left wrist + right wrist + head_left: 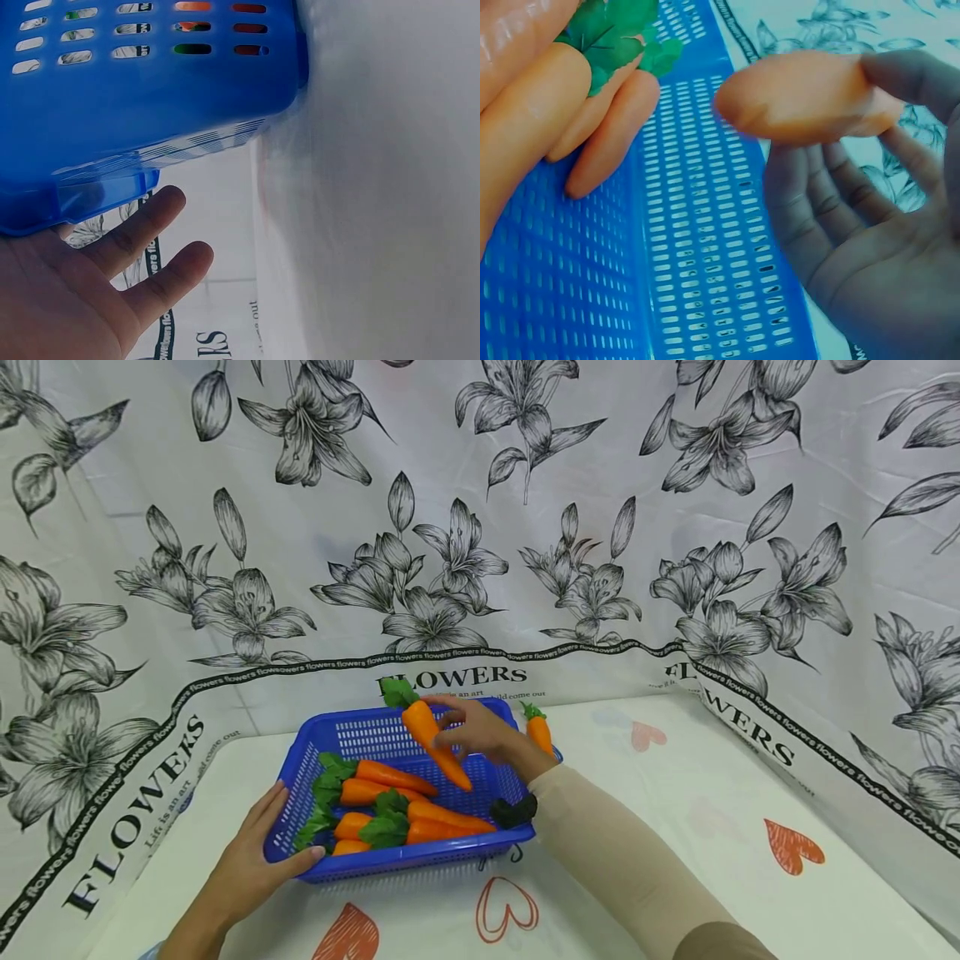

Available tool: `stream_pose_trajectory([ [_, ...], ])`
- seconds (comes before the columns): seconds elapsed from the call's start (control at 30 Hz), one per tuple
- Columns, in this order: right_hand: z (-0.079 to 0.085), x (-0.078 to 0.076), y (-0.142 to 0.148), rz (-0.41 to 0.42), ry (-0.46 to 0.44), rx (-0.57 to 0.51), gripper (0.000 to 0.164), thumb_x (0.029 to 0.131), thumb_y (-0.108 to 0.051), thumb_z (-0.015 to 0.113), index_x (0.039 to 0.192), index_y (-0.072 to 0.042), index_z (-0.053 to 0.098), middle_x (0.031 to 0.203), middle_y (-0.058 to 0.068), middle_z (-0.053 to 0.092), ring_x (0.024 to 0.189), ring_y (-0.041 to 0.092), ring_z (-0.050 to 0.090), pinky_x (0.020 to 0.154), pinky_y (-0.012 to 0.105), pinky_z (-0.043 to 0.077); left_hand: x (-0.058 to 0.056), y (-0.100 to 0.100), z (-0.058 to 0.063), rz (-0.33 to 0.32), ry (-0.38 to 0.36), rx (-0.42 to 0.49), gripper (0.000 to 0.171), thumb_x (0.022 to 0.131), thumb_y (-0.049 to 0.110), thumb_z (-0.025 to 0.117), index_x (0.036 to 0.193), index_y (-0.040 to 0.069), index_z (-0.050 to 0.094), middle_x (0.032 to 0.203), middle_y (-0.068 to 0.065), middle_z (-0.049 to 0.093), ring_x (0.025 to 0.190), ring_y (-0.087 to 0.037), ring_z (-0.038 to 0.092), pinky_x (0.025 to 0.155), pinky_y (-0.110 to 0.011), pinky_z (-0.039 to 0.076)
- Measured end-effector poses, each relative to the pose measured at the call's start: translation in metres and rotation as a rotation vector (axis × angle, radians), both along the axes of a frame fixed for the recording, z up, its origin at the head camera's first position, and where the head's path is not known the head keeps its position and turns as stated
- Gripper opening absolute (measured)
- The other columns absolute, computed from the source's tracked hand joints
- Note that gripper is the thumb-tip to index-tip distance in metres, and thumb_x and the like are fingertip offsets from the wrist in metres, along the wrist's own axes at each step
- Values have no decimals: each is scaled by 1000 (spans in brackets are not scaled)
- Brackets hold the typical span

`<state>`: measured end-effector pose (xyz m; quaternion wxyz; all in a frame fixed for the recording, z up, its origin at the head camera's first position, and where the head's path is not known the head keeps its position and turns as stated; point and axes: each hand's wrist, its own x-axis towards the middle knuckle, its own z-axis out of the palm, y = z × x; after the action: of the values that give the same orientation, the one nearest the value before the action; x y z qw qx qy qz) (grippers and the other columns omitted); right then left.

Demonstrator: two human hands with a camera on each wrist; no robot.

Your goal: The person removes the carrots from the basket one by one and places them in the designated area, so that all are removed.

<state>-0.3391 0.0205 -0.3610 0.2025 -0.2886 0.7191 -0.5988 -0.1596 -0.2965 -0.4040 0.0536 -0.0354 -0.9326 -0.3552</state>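
Behind your fingers hangs the flowered cloth (450, 477), and under both hands spreads the white table (675, 793) with red hearts printed on it. The blue basket (420, 857) stands on this table, between your left fingers and your right forearm. Your left hand (251, 856) touches it: the thumb lies over the rim at the near left corner, and the fingers are straight and spread along the outer left side. Your right hand (476, 727) pinches one carrot (429, 735) between thumb and fingers, tilted above the basket, leaves upper left and tip lower right. Below and left of these fingers, the other carrots (450, 817) lie inside the basket. A further carrot (538, 732) shows just beyond your right wrist. Near this wrist, at the near right corner, sits a dark thing (513, 811); I cannot tell what it is.
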Motion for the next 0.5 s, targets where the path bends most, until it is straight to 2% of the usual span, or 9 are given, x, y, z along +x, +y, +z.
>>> stream_pose_trajectory([
  [0.2,10,5,5,-20,25,-62,69,84,-9,71,145,-27,46,109,16,61,88,32,64,65,44,58,0,3,0,0,-3,8,103,82,42,74,155,4,11,159,-18,4,134,-55,17,94,-77,20],
  [0.37,21,11,8,5,65,-100,69,85,-7,69,146,-26,44,109,18,61,85,32,63,58,38,56,1,3,1,4,-4,-3,103,82,43,73,154,4,12,159,-18,4,134,-55,17,94,-77,20],
  [0.5,33,16,10,25,111,-122,69,85,-9,68,146,-26,43,110,18,61,85,34,62,60,39,56,2,2,2,8,6,-3,102,82,42,73,154,3,12,159,-18,4,134,-55,17,94,-77,20],
])
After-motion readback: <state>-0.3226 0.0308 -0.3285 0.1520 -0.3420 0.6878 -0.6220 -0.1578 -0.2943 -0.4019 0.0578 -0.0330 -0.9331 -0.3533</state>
